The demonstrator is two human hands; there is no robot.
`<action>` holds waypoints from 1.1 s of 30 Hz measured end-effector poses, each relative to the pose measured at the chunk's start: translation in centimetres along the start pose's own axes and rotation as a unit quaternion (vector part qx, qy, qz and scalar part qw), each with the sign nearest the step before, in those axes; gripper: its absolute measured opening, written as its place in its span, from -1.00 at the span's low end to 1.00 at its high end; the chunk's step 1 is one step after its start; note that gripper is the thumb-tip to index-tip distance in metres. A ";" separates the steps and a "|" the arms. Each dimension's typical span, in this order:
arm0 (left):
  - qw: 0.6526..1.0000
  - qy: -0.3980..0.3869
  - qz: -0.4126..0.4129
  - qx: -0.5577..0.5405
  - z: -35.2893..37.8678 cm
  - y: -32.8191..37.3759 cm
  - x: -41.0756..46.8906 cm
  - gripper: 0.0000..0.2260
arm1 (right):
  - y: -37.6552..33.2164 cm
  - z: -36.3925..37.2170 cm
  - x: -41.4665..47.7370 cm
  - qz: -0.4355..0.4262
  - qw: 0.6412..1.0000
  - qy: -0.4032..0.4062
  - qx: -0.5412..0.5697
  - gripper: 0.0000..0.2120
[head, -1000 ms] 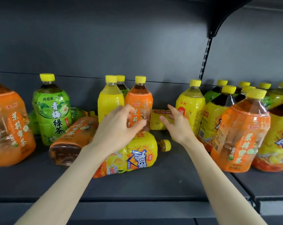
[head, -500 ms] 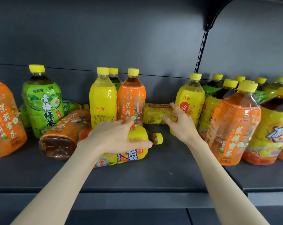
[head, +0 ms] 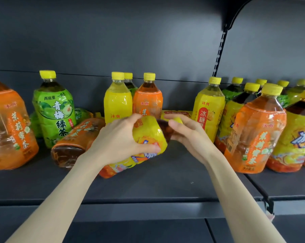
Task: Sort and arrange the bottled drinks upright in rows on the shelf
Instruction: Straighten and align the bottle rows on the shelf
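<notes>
Both our bare forearms stretch forward and converge, one from the lower left, the other from the lower right. Our left hand [head: 120, 139] wraps the body of a tilted yellow bottle [head: 148, 134], with the fingers curled over its top and the thumb pressed across the near side. Just right of it, our right hand [head: 188, 135] curls round the same bottle's neck, thumb and forefinger at the cap end. The two hands sit close, not touching.

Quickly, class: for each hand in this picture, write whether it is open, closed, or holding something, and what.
Left hand: grips the body of the yellow bottle.
Right hand: holds the same bottle at its neck end.
</notes>
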State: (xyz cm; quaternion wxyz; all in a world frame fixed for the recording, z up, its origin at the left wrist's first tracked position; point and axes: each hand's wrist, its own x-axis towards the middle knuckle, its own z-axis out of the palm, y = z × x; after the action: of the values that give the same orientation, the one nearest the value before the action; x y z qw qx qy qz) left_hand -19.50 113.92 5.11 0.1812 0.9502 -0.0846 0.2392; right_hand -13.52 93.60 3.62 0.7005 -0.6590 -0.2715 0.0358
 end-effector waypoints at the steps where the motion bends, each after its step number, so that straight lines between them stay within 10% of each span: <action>1: 0.997 0.030 -0.014 -0.069 -0.3 -0.2 -0.2 -0.08 | -0.5 0.5 0.2 -0.028 0.999 0.002 0.035 -0.59; 9: 0.894 0.154 -0.045 -0.418 1.5 -2.5 -2.0 -0.49 | -1.7 6.1 1.8 -0.058 0.998 -0.028 -0.021 -0.62; 26: 0.911 0.267 -0.096 -0.300 2.6 -2.0 -2.0 -0.30 | 0.6 6.8 2.4 -0.112 0.984 0.027 -0.136 -0.73; 33: 0.890 0.435 -0.055 -0.129 3.8 0.6 -4.0 -0.67 | 2.7 0.1 1.3 -0.088 0.934 0.189 -0.291 -0.87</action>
State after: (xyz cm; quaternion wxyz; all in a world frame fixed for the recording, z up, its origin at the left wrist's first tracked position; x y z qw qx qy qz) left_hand -21.52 112.17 0.23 0.3334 0.7227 0.0253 0.6049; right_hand -11.63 94.55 1.49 0.5168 -0.8022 -0.1894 -0.2313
